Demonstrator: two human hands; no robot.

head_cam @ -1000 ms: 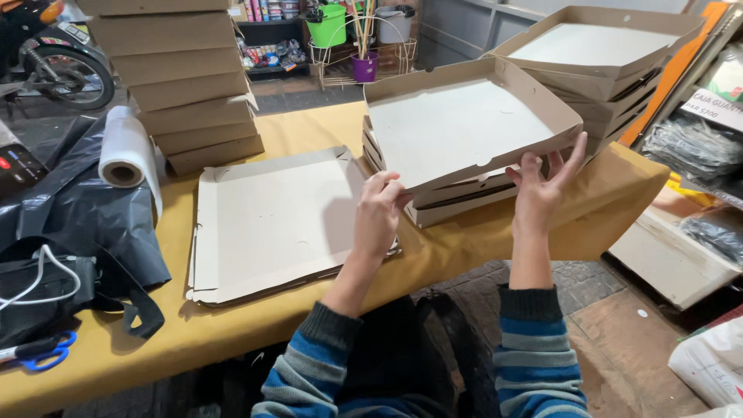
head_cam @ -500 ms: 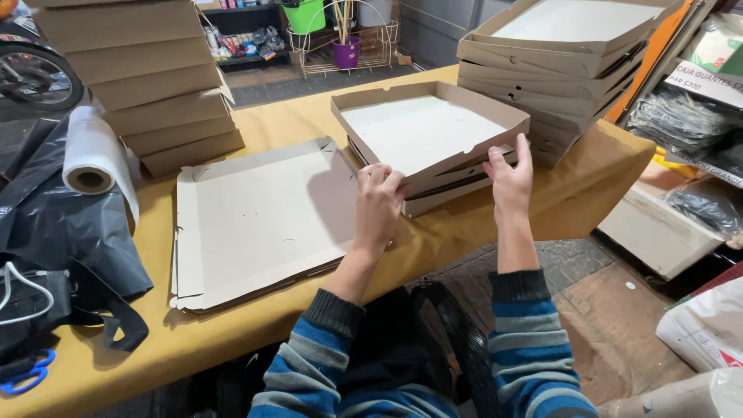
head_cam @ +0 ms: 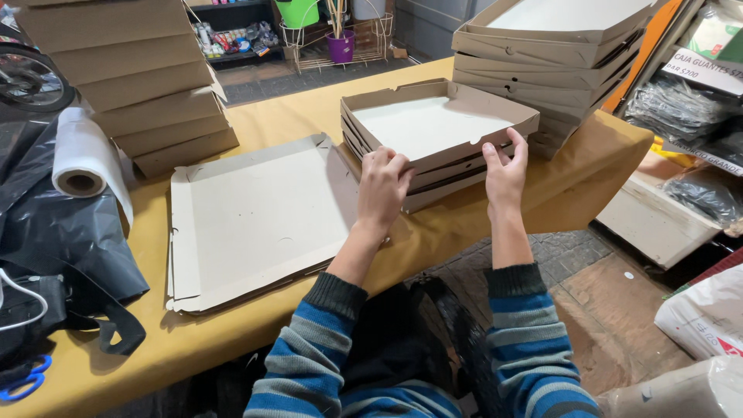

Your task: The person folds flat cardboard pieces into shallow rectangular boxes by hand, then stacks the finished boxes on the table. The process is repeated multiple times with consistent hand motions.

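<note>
Fingers: left hand (head_cam: pixel 381 186) and right hand (head_cam: pixel 505 174) each grip the front wall of the folded box tray (head_cam: pixel 437 124), fingers curled over its rim, thumbs outside. Tray: sits open side up, walls raised, topmost on a short pile of like trays at the near edge of the yellow tabletop (head_cam: pixel 294 108), apparently finished and seated. Surroundings: stack of flat cardboard blanks (head_cam: pixel 255 220) just left, judged unfolded work remaining; taller tray stack (head_cam: pixel 553 54) behind right; closed box stack (head_cam: pixel 128 77) far left, beside a plastic film roll (head_cam: pixel 81 159).
</note>
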